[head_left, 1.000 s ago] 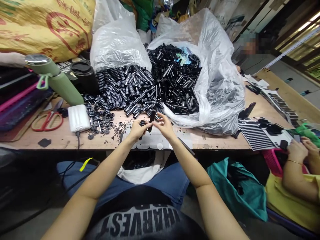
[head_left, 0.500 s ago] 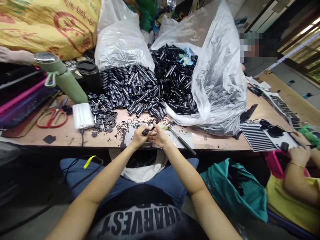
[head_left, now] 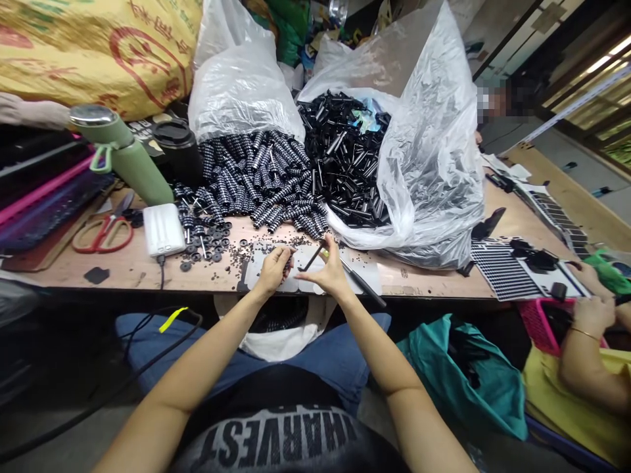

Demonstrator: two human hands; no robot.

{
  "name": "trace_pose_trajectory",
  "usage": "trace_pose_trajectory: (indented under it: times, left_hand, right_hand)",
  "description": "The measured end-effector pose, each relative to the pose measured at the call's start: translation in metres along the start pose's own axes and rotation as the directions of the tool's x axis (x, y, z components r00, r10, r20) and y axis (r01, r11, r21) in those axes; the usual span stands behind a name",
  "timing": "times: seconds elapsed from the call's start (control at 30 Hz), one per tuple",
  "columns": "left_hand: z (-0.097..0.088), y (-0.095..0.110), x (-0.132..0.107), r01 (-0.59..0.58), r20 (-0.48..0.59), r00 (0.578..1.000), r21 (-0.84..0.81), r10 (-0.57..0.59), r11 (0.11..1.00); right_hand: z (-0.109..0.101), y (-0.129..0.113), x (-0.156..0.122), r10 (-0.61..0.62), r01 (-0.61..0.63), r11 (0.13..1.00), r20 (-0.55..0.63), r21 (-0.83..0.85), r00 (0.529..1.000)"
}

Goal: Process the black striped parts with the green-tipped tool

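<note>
Over the pale work plate point(head_left: 255, 255) at the table's front edge, my left hand point(head_left: 273, 270) is closed around a small dark ribbed part point(head_left: 288, 265), mostly covered by the fingers. A short gap to its right, my right hand point(head_left: 332, 270) grips a thin black rod-like piece point(head_left: 312, 256) between thumb and fingers, slanting up to the right. Behind that hand lies a tool with a black handle point(head_left: 365, 286); its head is hidden now. Ribbed black-and-silver cylinders point(head_left: 261, 171) are heaped beyond my hands, beside a pile of black tubular parts point(head_left: 345, 154) in a clear plastic bag point(head_left: 434, 164).
Tiny dark pieces and black washers point(head_left: 215, 249) are strewn over the table. To the left are a white power bank point(head_left: 163, 230) with a cable, red scissors point(head_left: 103, 233) and a leaning green flask point(head_left: 133, 157). A co-worker's hands point(head_left: 591, 309) are at the right.
My hands, together before, have separated. The right hand has shifted right and up with the black rod-like piece, covering the tool's yellow-green head. The left hand keeps the ribbed part.
</note>
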State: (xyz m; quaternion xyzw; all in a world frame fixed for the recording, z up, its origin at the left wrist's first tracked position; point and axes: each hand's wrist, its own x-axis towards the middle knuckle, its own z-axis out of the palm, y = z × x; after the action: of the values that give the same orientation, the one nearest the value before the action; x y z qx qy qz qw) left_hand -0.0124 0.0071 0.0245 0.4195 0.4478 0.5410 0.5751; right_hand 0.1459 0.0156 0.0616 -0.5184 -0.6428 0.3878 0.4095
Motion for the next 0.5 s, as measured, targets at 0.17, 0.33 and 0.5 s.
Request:
trace_pose_trajectory:
  times: [0.17,0.33,0.5]
  left_hand:
    - [0.014,0.016,0.0,0.197,-0.01,0.98,-0.112,-0.2,0.974]
    - [0.023,0.018,-0.002,0.209,-0.083,0.968,-0.251,-0.236,0.945]
    - [0.029,0.024,-0.006,0.28,-0.031,0.954,-0.256,-0.298,0.925]
  right_hand:
    - [-0.009,-0.014,-0.015,-0.262,0.349,0.892,0.3,-0.287,0.917]
    - [-0.004,-0.016,-0.017,-0.327,0.447,0.849,0.384,-0.281,0.863]
    - [-0.004,-0.011,-0.015,-0.333,0.46,0.85,0.415,-0.255,0.847]
